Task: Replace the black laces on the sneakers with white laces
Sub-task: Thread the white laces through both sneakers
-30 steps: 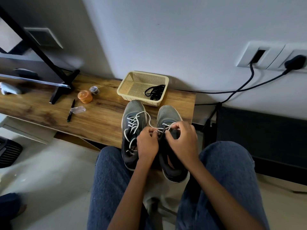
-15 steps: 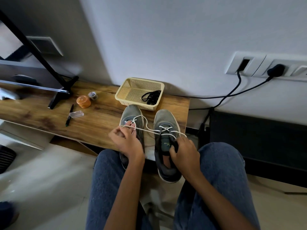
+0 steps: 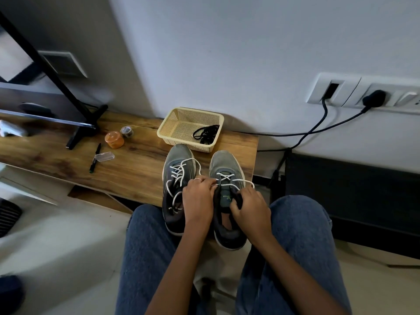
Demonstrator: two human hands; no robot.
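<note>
Sneakers sit side by side at the edge of the wooden bench (image 3: 136, 169): the left sneaker (image 3: 176, 178) already carries a full white lace, while the right sneaker (image 3: 227, 164) has only its first crossings. Left hand (image 3: 198, 198) pinches one end of the white lace (image 3: 223, 178) beside the eyelets; right hand (image 3: 247, 209) grips the tongue and the other end. Black laces (image 3: 205, 134) lie in the basket (image 3: 172, 123) behind. Threading is underway; next, I judge, comes feeding an end through the following eyelet.

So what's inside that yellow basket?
A tangle of black laces lies in the right part of the yellow basket. The rest of its floor looks bare. The near wall hides a little of the bottom.
</note>
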